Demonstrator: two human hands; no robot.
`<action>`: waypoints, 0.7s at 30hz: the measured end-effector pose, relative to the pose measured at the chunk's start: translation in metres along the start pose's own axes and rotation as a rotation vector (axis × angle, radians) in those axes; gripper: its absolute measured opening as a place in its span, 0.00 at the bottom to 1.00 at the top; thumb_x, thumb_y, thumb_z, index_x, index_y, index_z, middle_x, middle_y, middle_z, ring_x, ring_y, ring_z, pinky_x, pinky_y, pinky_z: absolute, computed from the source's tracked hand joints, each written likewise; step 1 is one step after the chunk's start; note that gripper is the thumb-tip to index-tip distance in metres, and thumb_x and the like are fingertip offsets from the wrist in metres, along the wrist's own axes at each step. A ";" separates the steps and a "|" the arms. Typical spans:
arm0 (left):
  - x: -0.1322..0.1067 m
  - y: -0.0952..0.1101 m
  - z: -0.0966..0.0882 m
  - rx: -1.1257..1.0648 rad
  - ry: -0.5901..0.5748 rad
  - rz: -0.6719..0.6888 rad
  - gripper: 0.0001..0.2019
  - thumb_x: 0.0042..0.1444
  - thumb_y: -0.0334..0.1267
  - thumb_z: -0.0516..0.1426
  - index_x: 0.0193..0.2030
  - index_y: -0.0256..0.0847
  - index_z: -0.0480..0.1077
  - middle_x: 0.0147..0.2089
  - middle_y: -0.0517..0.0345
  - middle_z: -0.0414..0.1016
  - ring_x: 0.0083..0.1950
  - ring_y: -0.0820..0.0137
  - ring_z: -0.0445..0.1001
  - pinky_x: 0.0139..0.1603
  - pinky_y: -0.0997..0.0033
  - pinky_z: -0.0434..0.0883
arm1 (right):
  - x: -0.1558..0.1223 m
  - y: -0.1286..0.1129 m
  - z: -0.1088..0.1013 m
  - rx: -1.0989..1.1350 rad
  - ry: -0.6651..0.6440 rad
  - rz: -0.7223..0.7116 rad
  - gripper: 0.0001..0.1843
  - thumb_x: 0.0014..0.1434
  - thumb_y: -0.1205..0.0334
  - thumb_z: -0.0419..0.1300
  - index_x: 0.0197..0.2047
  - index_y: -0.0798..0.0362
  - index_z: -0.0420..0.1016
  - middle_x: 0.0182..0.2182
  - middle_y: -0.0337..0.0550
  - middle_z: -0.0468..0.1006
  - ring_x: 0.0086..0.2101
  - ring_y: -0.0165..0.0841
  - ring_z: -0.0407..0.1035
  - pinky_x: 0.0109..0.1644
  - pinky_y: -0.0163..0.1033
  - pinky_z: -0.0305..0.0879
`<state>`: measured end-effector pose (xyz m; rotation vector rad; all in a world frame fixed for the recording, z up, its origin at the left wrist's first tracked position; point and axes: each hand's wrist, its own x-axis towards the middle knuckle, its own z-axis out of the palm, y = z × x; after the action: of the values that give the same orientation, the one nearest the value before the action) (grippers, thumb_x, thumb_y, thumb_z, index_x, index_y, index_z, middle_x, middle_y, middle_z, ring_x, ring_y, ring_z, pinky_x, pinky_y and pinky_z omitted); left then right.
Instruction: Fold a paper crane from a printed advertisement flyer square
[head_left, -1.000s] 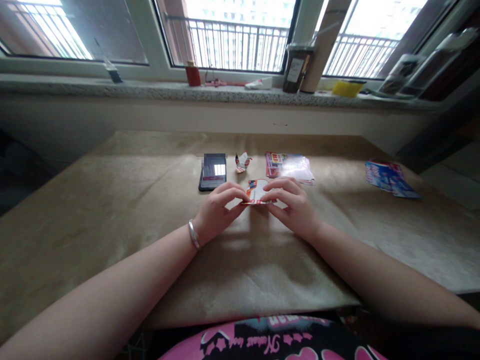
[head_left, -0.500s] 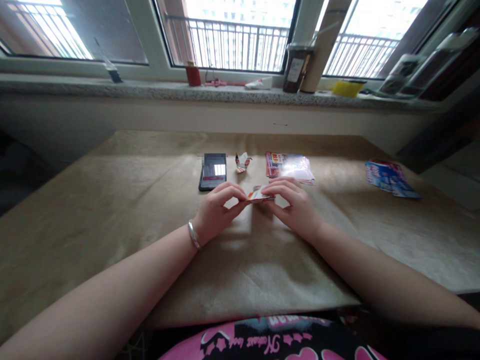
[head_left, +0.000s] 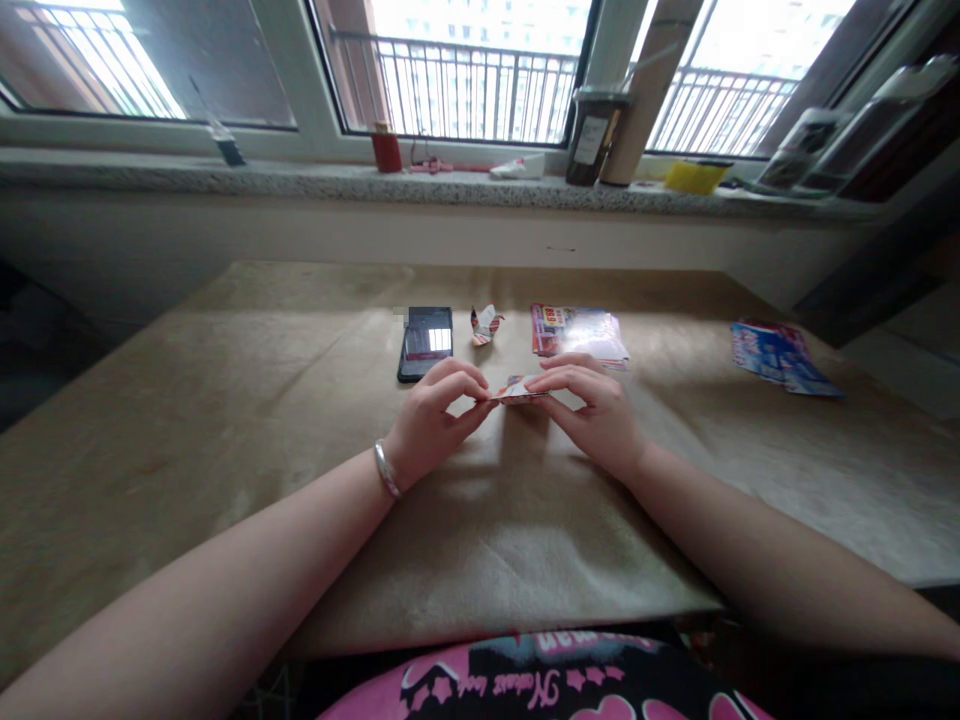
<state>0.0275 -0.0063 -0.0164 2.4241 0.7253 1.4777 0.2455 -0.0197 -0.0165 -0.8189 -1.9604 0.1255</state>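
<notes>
A small folded piece of printed paper (head_left: 516, 390), red, white and orange, is pinched between both of my hands just above the brown-paper-covered table (head_left: 225, 420). My left hand (head_left: 433, 418), with a silver bracelet on the wrist, grips its left end with curled fingers. My right hand (head_left: 592, 405) grips its right end, fingers bent over it. The paper now lies almost flat, edge-on to the camera.
Behind my hands lie a black phone (head_left: 426, 344), a small folded paper figure (head_left: 484, 324) and a stack of printed leaflets (head_left: 576, 333). More blue leaflets (head_left: 780, 357) lie at the far right. The window sill (head_left: 300, 180) holds a red cup, a jar and a yellow container.
The folded paper stood up with its printed face showing; it has been pressed down flatter between my fingers. My hands stayed in nearly the same place.
</notes>
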 end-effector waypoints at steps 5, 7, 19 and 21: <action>0.000 0.000 -0.001 0.009 -0.008 0.000 0.05 0.55 0.31 0.58 0.30 0.39 0.65 0.35 0.57 0.69 0.36 0.73 0.69 0.37 0.72 0.70 | 0.000 -0.001 -0.001 -0.002 -0.013 -0.004 0.06 0.57 0.67 0.60 0.37 0.46 0.75 0.34 0.38 0.79 0.43 0.36 0.70 0.49 0.47 0.69; -0.001 -0.001 -0.001 0.006 -0.013 -0.004 0.04 0.56 0.30 0.57 0.31 0.39 0.65 0.35 0.57 0.69 0.37 0.73 0.69 0.37 0.72 0.70 | -0.001 -0.002 -0.001 -0.011 -0.008 0.040 0.07 0.57 0.66 0.60 0.38 0.46 0.75 0.35 0.40 0.78 0.43 0.36 0.70 0.48 0.46 0.69; -0.001 0.000 0.000 0.049 -0.035 -0.018 0.06 0.54 0.31 0.57 0.28 0.39 0.64 0.34 0.56 0.70 0.35 0.73 0.70 0.36 0.72 0.70 | 0.001 -0.004 -0.001 0.054 -0.028 0.008 0.06 0.57 0.67 0.59 0.34 0.46 0.74 0.33 0.37 0.80 0.44 0.35 0.70 0.51 0.46 0.67; -0.001 0.001 0.000 0.064 -0.055 -0.018 0.05 0.54 0.31 0.56 0.29 0.39 0.65 0.34 0.55 0.70 0.35 0.72 0.70 0.36 0.72 0.70 | 0.002 -0.004 -0.002 0.043 -0.034 -0.011 0.05 0.57 0.67 0.59 0.34 0.47 0.75 0.33 0.38 0.80 0.44 0.35 0.70 0.50 0.46 0.67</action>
<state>0.0275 -0.0075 -0.0167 2.4872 0.7924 1.3960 0.2445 -0.0221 -0.0125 -0.7817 -1.9868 0.1754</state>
